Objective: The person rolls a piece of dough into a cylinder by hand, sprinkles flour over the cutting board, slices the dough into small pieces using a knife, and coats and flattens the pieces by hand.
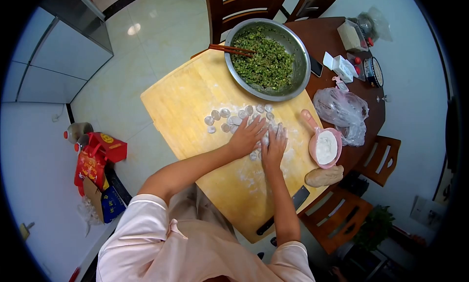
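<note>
My left hand (246, 137) lies flat, fingers stretched out, over small floured dough pieces (225, 113) on the wooden board (185, 106). Beside it, almost touching, my right hand (274, 146) is also spread flat on the dough pieces. The bits under both palms are partly hidden. Several round, flattened pieces sit to the left of and beyond my fingers, with loose flour around them. A knife (299, 198) with a black handle lies partly under my right forearm. To the right is a larger lump of dough (324, 176).
A steel bowl (302, 77) of chopped green filling stands at the board's far edge, chopsticks (232, 50) resting in it. A pink scoop of flour (326, 147) sits at the right edge. Beyond are plastic bags (340, 111), a phone (316, 67) and wooden chairs (337, 218).
</note>
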The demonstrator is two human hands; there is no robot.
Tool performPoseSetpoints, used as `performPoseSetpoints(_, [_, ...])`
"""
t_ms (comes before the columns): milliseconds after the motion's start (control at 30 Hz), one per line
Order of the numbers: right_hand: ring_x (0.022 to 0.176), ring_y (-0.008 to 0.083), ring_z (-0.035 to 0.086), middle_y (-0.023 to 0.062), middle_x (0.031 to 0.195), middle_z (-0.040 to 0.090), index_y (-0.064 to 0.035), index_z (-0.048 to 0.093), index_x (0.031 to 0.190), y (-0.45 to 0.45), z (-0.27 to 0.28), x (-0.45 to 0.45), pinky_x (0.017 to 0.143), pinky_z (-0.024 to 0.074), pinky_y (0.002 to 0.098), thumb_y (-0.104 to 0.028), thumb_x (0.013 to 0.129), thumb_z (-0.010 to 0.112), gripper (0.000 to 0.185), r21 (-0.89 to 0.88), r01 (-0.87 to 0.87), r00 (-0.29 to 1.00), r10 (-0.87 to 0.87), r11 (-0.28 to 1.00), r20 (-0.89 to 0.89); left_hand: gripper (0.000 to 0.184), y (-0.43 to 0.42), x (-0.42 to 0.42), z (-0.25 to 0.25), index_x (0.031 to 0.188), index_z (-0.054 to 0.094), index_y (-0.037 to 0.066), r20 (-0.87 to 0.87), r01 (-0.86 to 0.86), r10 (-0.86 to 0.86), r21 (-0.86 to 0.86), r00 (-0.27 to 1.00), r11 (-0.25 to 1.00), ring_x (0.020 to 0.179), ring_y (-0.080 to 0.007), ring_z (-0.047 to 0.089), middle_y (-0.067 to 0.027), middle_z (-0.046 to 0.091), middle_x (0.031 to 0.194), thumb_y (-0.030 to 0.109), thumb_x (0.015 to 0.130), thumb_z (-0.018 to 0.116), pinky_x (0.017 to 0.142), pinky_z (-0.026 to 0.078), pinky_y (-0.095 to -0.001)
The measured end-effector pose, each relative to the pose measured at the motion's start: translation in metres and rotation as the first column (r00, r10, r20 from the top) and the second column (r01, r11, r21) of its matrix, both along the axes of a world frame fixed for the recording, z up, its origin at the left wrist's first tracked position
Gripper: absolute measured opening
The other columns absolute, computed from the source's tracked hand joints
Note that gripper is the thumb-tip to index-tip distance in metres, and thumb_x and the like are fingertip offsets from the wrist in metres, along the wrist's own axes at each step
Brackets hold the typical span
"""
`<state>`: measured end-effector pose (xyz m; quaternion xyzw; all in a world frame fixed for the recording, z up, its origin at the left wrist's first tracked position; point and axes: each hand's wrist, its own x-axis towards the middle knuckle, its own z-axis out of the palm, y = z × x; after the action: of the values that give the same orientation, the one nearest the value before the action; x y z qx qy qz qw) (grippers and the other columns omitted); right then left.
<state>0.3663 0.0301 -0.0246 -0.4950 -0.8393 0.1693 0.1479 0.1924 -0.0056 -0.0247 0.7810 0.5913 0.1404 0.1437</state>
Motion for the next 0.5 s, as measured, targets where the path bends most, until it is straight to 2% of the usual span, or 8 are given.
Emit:
performPoseSetpoints(67, [0.149,0.0421,0.023,0.0226,0.159,0.03,-0.0136,0.049,0.147,-0.012,0.008,0.011,0.117,0.0156,0.0618,-0.022,0.089,0.067,0.061,-0.055,0.016,0.998,-0.013,0.998,0.054,0.076,-0.03,-0.014,-0.015,0.148,0.044,0.013,-0.005,0.074,-0.074,0.078,0.997,0.994,0.149,-0.0309,0.028,-0.0117,0.033,0.16,0.049,0.085,0.068,0.119,0.021,-0.0569])
performPoseSetpoints(100, [0.149,0.0419,0.023,0.0225,0.159,0.03,-0.0137,0.048,0.147,-0.016,0.011,0.019,0.117,0.0157,0.0618,-0.021,0.088,0.068,0.062,-0.069,0.04,0.996,-0.034,0.997,0.084,0.076,-0.043,-0.025,-0.021,0.149,0.043,0.014,0.085,0.044,-0.05,0.069,0.995,0.997,0.149,-0.0314,0.027,-0.0117,0.031,0.161,0.048,0.086,0.067,0.119,0.02,-0.0557])
performPoseSetpoints(167, [0.148,0.041,0.025,0.0216,0.158,0.032,-0.0147,0.048,0.147,-0.018,0.005,0.031,0.117,0.0157,0.0618,-0.018,0.085,0.072,0.067,-0.051,0.11,0.986,-0.103,0.993,0.131,0.074,-0.058,-0.063,-0.022,0.149,0.044,0.013,0.037,0.021,-0.023,0.058,0.999,0.998,0.15,-0.0315,0.026,-0.0121,0.031,0.161,0.048,0.087,0.066,0.119,0.02,-0.0557])
performPoseSetpoints(200, [0.148,0.0411,0.026,0.0215,0.158,0.033,-0.0149,0.048,0.147,-0.018,0.003,0.028,0.117,0.0156,0.0621,-0.019,0.086,0.071,0.066,-0.045,0.106,0.992,-0.103,0.993,0.078,0.074,-0.056,-0.076,-0.017,0.149,0.044,0.013,0.013,0.01,-0.011,0.055,1.0,0.998,0.15,-0.0316,0.026,-0.0123,0.031,0.161,0.048,0.088,0.066,0.119,0.02,-0.0557])
performPoseSetpoints(267, [0.147,0.0413,0.027,0.0213,0.156,0.036,-0.0154,0.048,0.147,-0.014,-0.001,0.017,0.117,0.0154,0.0627,-0.021,0.087,0.071,0.065,-0.028,0.104,0.994,-0.105,0.994,-0.03,0.075,-0.038,-0.09,-0.005,0.15,0.042,0.013,0.008,-0.131,0.131,0.051,0.991,0.99,0.15,-0.0323,0.025,-0.0132,0.03,0.161,0.048,0.088,0.065,0.12,0.019,-0.0558])
performPoseSetpoints(300, [0.147,0.041,0.027,0.0211,0.156,0.037,-0.0154,0.048,0.147,-0.011,0.001,0.003,0.117,0.0153,0.063,-0.022,0.087,0.07,0.065,-0.018,0.05,0.999,-0.05,0.999,-0.02,0.075,-0.031,-0.095,-0.002,0.151,0.041,0.014,0.006,-0.205,0.205,0.047,0.979,0.978,0.15,-0.0327,0.024,-0.0136,0.03,0.161,0.048,0.088,0.065,0.12,0.019,-0.0559])
performPoseSetpoints(400, [0.146,0.0403,0.029,0.0206,0.153,0.041,-0.0153,0.048,0.147,0.011,-0.001,-0.039,0.117,0.0151,0.0639,-0.025,0.088,0.069,0.063,0.007,-0.089,0.996,0.088,0.996,0.032,0.076,0.0,-0.072,-0.017,0.151,0.041,0.013,0.084,-0.279,0.274,0.048,0.958,0.959,0.15,-0.034,0.023,-0.0147,0.03,0.161,0.047,0.088,0.066,0.12,0.018,-0.0555])
performPoseSetpoints(500, [0.146,0.0384,0.03,0.0185,0.153,0.042,-0.0146,0.051,0.144,0.026,-0.005,-0.046,0.117,0.0137,0.0645,-0.027,0.089,0.068,0.059,-0.026,-0.14,0.973,0.142,0.99,0.184,0.075,0.007,-0.029,-0.017,0.152,0.039,0.012,0.128,-0.271,0.272,-0.026,0.954,0.962,0.151,-0.0355,0.023,-0.0154,0.027,0.162,0.045,0.089,0.066,0.12,0.017,-0.0564])
